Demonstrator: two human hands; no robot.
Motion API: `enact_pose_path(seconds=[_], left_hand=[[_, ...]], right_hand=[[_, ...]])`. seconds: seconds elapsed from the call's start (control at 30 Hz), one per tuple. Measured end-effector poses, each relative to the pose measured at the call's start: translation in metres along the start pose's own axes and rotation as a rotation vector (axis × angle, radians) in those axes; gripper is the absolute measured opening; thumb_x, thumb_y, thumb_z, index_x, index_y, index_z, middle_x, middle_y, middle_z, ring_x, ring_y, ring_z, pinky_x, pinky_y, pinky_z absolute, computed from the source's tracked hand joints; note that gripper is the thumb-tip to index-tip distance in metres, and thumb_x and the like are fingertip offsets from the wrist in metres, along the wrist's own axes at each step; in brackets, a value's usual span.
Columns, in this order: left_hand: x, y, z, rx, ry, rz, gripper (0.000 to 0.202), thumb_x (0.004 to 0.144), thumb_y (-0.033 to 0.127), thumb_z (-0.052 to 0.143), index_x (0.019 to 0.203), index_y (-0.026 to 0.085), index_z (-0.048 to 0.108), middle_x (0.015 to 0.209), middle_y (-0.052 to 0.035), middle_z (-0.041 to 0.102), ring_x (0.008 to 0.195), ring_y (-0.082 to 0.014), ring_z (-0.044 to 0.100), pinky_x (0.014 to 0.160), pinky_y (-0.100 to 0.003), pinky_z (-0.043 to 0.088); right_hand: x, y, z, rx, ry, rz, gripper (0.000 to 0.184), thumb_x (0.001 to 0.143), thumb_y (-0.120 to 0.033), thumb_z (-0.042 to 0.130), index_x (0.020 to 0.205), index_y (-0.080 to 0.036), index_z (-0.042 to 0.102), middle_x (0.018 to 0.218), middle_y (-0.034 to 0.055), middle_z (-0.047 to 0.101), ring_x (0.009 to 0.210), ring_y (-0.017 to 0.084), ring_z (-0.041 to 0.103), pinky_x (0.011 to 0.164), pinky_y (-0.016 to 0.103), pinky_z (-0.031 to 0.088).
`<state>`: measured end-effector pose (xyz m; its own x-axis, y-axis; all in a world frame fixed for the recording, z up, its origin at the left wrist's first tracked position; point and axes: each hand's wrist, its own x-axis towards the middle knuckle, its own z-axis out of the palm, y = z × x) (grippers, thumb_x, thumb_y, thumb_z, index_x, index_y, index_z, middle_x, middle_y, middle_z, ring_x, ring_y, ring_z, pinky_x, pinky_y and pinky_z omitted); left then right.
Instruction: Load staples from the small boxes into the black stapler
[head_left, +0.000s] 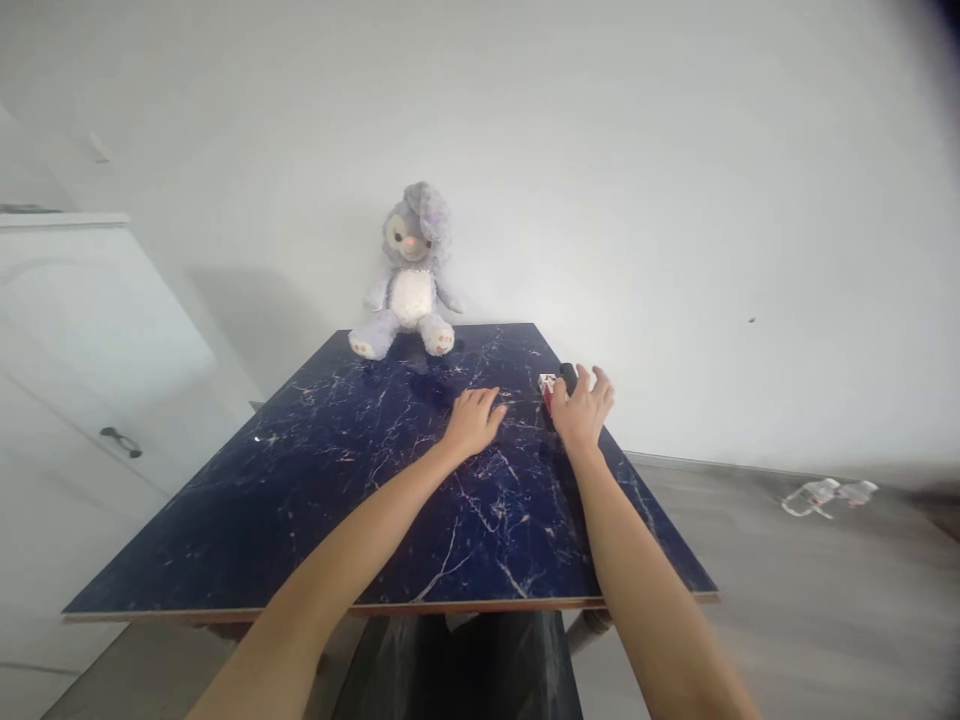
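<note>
My left hand [472, 420] rests palm down on the dark blue marbled table top [315, 500], fingers together and stretched forward, holding nothing. My right hand [581, 408] is at the table's right edge, fingers spread over a small white and red box [546, 384] and a small black object [569, 376]. The hand touches or hovers just over them; its grip on either is not clear. A grey-purple plush rabbit [411, 275] sits upright at the far edge of the table, against the wall.
A white cabinet with a dark handle [120, 441] stands at the left. A white wall is behind the table. Clear plastic bottles [825, 495] lie on the grey floor at the right.
</note>
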<state>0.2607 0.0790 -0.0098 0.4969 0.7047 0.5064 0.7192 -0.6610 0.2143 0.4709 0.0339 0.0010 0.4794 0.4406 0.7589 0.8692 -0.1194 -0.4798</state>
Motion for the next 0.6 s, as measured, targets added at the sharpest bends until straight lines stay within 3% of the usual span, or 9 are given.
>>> enact_pose_path(seconds=[0.07,0.13,0.23,0.33,0.43,0.53,0.6], left_hand=[[-0.024,-0.04,-0.032,0.047,0.02,-0.055,0.047,0.101,0.043,0.034,0.133,0.019,0.059,0.133,-0.0106,0.062,0.123,-0.0268,0.051,0.107,-0.041,0.034],[-0.043,-0.081,-0.062,0.089,0.036,-0.133,0.046,0.102,0.038,0.032,0.127,0.014,0.063,0.128,-0.0154,0.064,0.12,-0.0304,0.052,0.106,-0.047,0.033],[-0.054,-0.126,-0.083,0.241,0.063,-0.416,0.048,0.101,0.036,0.03,0.121,0.014,0.067,0.124,-0.0192,0.065,0.118,-0.0346,0.052,0.101,-0.052,0.035],[-0.044,-0.142,-0.076,0.314,-0.007,-0.454,0.044,0.098,0.038,0.037,0.119,0.018,0.069,0.131,-0.0178,0.061,0.124,-0.0361,0.047,0.103,-0.051,0.032],[-0.031,-0.146,-0.064,0.382,0.039,-0.442,0.047,0.098,0.038,0.034,0.113,0.015,0.072,0.12,-0.0183,0.067,0.128,-0.0364,0.044,0.107,-0.051,0.027],[-0.025,-0.149,-0.06,0.429,0.073,-0.46,0.053,0.099,0.037,0.03,0.103,0.01,0.075,0.106,-0.0207,0.071,0.12,-0.0374,0.051,0.104,-0.051,0.03],[-0.025,-0.15,-0.061,0.408,0.031,-0.446,0.055,0.099,0.036,0.028,0.097,0.011,0.077,0.1,-0.0203,0.072,0.11,-0.0353,0.058,0.1,-0.05,0.034]], right_hand=[[0.0,0.0,-0.002,0.015,0.005,-0.027,0.043,0.093,-0.039,0.047,0.127,-0.017,0.06,0.141,0.0193,0.043,0.129,0.036,0.037,0.104,0.056,0.032],[-0.001,-0.007,-0.002,0.045,-0.018,-0.089,0.035,0.093,-0.038,0.049,0.113,-0.018,0.069,0.137,0.0171,0.047,0.13,0.034,0.036,0.106,0.054,0.031],[-0.009,-0.034,0.008,0.109,-0.098,-0.243,0.031,0.094,-0.035,0.048,0.092,-0.018,0.074,0.127,0.015,0.054,0.125,0.03,0.042,0.107,0.047,0.03],[-0.022,-0.073,0.032,0.127,-0.22,-0.415,0.028,0.094,-0.033,0.049,0.093,-0.019,0.073,0.123,0.0139,0.058,0.117,0.028,0.048,0.102,0.041,0.035],[-0.034,-0.099,0.059,0.076,-0.409,-0.516,0.031,0.096,-0.032,0.047,0.084,-0.019,0.072,0.098,0.0107,0.066,0.09,0.022,0.058,0.08,0.031,0.042],[-0.038,-0.103,0.074,0.019,-0.518,-0.528,0.039,0.097,-0.033,0.044,0.069,-0.02,0.068,0.074,0.0053,0.065,0.067,0.016,0.056,0.062,0.027,0.035],[-0.038,-0.1,0.076,-0.005,-0.54,-0.55,0.04,0.095,-0.034,0.046,0.063,-0.02,0.065,0.069,0.0042,0.064,0.061,0.015,0.055,0.058,0.027,0.03]])
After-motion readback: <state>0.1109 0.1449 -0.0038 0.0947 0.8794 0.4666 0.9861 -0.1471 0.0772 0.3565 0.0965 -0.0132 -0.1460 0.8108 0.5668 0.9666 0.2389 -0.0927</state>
